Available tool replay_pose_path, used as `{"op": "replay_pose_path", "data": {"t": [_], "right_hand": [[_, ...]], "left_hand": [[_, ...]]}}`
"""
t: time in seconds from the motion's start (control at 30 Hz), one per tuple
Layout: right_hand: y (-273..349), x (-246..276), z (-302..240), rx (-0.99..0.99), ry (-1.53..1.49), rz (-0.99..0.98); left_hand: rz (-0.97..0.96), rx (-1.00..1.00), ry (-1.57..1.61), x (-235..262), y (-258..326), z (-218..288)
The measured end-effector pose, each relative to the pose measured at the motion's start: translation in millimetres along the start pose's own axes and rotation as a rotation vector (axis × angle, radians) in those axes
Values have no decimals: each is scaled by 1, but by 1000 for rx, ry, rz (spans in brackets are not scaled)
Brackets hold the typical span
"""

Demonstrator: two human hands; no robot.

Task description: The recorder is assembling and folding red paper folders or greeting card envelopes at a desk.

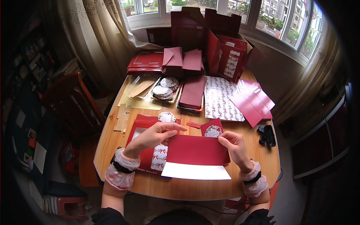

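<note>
Over the front of the table I hold a red paper sheet (pixel 197 150) with a white strip along its near edge. My right hand (pixel 234 148) pinches its upper right corner between thumb and fingers. At the upper left corner, my left hand (pixel 153 138) grips it, the index finger stretched out above its top edge. Partly under the left hand lies a red printed folder (pixel 138 161) with a patterned bow panel (pixel 159 157). A white scalloped round tag (pixel 167 116) lies at its far edge. Behind the sheet is a red card with a round wreath label (pixel 213 131).
At the back stand an open red box (pixel 227 52) and stacks of red envelopes (pixel 192 60). A tray holds round scalloped labels (pixel 164 92). Beside it lie a dark red stack (pixel 192 92), patterned sheets (pixel 221 101) and glossy pink-red sheets (pixel 253 101). A black object (pixel 266 135) sits at the right edge.
</note>
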State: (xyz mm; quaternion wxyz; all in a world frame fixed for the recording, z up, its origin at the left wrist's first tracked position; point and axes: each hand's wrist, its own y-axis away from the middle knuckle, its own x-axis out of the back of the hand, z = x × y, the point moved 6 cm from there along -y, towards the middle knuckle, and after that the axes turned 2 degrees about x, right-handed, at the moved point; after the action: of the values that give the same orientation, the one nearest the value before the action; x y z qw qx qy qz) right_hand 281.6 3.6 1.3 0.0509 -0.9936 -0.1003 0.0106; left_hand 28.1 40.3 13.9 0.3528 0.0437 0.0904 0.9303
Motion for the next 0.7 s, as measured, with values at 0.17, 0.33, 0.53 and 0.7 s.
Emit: {"op": "replay_pose_path", "data": {"t": [0.17,0.33,0.53,0.7], "right_hand": [[0,1,-7,14,-11,29],[-1,8,-4,-29,-43,52],[-1,13,-1,-70,-98,67],[-5,7,1,-71,-119,23]], "left_hand": [[39,-19,-66,4,-4,-5],[48,1,221,-1,0,1],[-116,24,514,-7,9,4],[-77,-49,430,-6,19,-10]]}}
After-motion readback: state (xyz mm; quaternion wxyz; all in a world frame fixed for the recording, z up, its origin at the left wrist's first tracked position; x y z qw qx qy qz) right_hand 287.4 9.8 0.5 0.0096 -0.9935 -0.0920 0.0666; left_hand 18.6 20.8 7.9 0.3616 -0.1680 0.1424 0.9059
